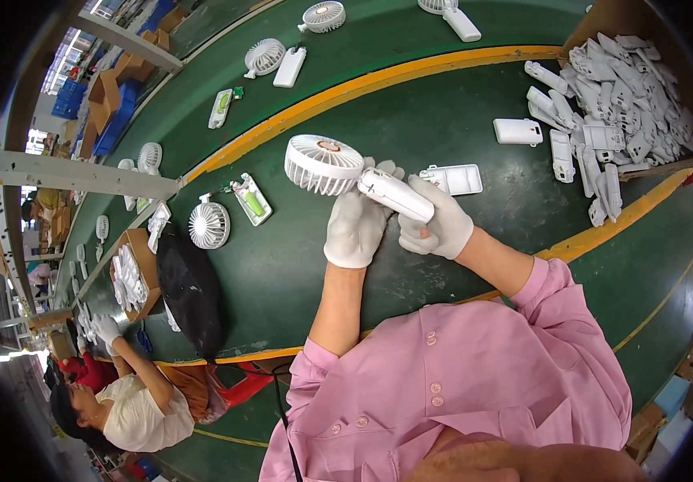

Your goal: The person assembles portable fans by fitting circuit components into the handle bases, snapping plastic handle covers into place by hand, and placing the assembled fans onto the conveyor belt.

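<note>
Both my hands wear white gloves and hold a white handheld fan (396, 195) above the green bench. Its round caged head (325, 166) points up to the left, and its handle slants down to the right. My left hand (354, 231) grips it from beneath near the neck, partly hidden behind the handle. Around the lower end of the handle, my right hand (445, 223) is closed. Just beyond the right hand an open white handle shell (463, 179) lies on the bench. A white handle cover (517, 132) rests farther right.
A cardboard box (688, 165) spills white shells at right. Left lie a fan head (209, 224), an opened handle with a green battery (251, 199) and a black bag (190, 293). Fans sit beyond the yellow strip (394, 78). A co-worker (141, 414) works at lower left.
</note>
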A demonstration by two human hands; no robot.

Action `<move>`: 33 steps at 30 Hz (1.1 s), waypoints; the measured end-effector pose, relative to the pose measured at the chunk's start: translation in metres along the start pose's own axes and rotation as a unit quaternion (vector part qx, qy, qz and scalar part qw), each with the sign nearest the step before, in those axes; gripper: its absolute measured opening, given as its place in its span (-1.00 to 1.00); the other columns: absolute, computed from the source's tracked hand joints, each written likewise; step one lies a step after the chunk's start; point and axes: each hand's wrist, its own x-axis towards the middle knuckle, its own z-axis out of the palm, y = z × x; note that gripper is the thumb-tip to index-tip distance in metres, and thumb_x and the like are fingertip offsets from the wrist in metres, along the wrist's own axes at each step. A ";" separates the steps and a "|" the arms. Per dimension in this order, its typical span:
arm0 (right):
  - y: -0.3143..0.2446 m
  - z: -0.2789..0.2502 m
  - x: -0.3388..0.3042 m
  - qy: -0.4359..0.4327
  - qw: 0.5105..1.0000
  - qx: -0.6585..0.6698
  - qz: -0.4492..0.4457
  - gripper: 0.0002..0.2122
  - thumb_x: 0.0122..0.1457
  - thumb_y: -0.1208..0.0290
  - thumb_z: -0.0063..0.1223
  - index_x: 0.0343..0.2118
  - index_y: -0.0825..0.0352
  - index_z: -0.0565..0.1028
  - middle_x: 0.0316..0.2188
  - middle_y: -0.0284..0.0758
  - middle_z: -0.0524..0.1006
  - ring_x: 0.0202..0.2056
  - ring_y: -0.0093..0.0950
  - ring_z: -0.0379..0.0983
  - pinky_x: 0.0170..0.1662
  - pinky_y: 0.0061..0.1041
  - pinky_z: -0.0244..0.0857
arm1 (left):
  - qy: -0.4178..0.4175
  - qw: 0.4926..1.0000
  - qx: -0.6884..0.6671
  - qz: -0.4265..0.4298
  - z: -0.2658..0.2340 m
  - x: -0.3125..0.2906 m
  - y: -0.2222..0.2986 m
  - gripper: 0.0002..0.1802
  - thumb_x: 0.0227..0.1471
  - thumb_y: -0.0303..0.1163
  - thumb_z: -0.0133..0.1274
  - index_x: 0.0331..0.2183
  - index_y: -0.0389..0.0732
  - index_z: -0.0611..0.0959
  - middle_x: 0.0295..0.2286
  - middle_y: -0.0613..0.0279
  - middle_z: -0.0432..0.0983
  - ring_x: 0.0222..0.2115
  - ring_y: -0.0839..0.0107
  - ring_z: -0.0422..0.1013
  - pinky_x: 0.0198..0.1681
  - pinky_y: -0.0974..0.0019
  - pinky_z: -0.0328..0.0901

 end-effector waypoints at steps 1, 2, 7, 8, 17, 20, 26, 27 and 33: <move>-0.001 -0.001 0.000 -0.050 0.998 0.034 0.015 -0.53 0.31 -0.02 -0.40 -0.32 0.32 0.45 -0.79 -0.34 0.33 -0.87 -0.54 0.03 -0.73 -0.56 -0.03 | 0.012 0.999 0.035 0.002 -0.003 -0.001 -0.001 -0.35 -0.04 -0.07 0.20 0.00 -0.23 0.40 -0.05 0.07 0.40 0.04 0.12 0.28 0.08 0.02 0.21; -0.002 -0.004 0.000 -0.071 0.996 0.032 0.040 -0.50 0.32 -0.02 -0.47 -0.28 0.33 0.45 -0.75 -0.31 0.36 -0.82 -0.54 0.09 -0.69 -0.57 0.01 | 0.024 0.999 0.030 0.010 -0.006 -0.003 0.000 -0.42 -0.03 -0.13 0.21 -0.05 -0.22 0.43 -0.09 0.06 0.43 -0.01 0.16 0.33 0.07 0.05 0.23; -0.004 0.011 -0.001 0.005 0.980 -0.197 -0.017 -0.45 0.30 -0.07 -0.39 -0.02 0.39 0.35 -0.46 -0.27 0.45 -0.60 -0.55 0.32 -0.55 -0.59 0.19 | 0.063 0.992 0.091 0.058 -0.017 -0.002 0.001 -0.44 -0.05 -0.06 0.22 -0.14 -0.23 0.46 -0.21 0.09 0.50 -0.22 0.28 0.42 -0.12 0.16 0.37; -0.004 0.013 -0.001 0.006 0.971 -0.238 -0.034 -0.49 0.28 -0.02 -0.29 -0.03 0.40 0.35 -0.41 -0.27 0.45 -0.58 -0.54 0.33 -0.55 -0.58 0.20 | 0.063 0.992 0.103 0.030 -0.021 -0.003 0.006 -0.44 -0.05 -0.05 0.22 -0.14 -0.24 0.46 -0.24 0.07 0.50 -0.28 0.29 0.44 -0.28 0.23 0.39; -0.003 0.006 0.001 -0.036 0.986 -0.162 -0.011 -0.51 0.28 0.01 -0.26 -0.02 0.41 0.33 -0.42 -0.24 0.46 -0.65 -0.51 0.29 -0.60 -0.56 0.17 | 0.121 0.985 0.100 0.073 -0.009 0.000 0.001 -0.45 0.10 -0.02 0.02 -0.05 -0.25 0.41 -0.17 0.13 0.45 -0.19 0.32 0.40 -0.22 0.24 0.35; -0.006 0.007 0.000 -0.062 0.991 -0.121 0.017 -0.45 0.29 -0.05 -0.39 0.02 0.40 0.32 -0.51 -0.24 0.44 -0.72 -0.51 0.21 -0.64 -0.56 0.09 | 0.097 0.993 0.063 0.037 -0.009 -0.001 0.003 -0.54 0.12 -0.23 0.02 -0.02 -0.28 0.39 -0.19 0.25 0.43 -0.27 0.54 0.31 -0.16 0.42 0.21; -0.009 0.013 -0.002 -0.064 0.989 -0.127 0.032 -0.42 0.30 -0.07 -0.48 0.05 0.38 0.33 -0.60 -0.31 0.41 -0.75 -0.54 0.14 -0.67 -0.57 0.02 | 0.108 0.990 0.085 0.037 -0.014 -0.003 0.001 -0.47 0.07 -0.18 0.10 0.00 -0.23 0.37 -0.22 0.31 0.42 -0.44 0.62 0.21 -0.26 0.49 0.22; -0.009 0.013 -0.002 -0.067 0.989 -0.126 0.034 -0.42 0.30 -0.07 -0.49 0.05 0.39 0.33 -0.61 -0.32 0.40 -0.75 -0.55 0.14 -0.67 -0.57 0.02 | 0.091 0.992 0.080 0.033 -0.013 -0.002 0.002 -0.47 0.06 -0.19 0.11 0.00 -0.23 0.37 -0.22 0.31 0.43 -0.44 0.63 0.22 -0.28 0.49 0.22; -0.009 0.011 -0.001 -0.081 0.989 -0.124 0.030 -0.42 0.31 -0.05 -0.51 0.04 0.40 0.33 -0.61 -0.32 0.41 -0.74 -0.55 0.16 -0.68 -0.58 0.02 | 0.078 0.994 0.074 0.025 -0.014 -0.003 0.002 -0.47 0.05 -0.21 0.12 0.00 -0.21 0.37 -0.20 0.29 0.43 -0.45 0.64 0.22 -0.29 0.51 0.22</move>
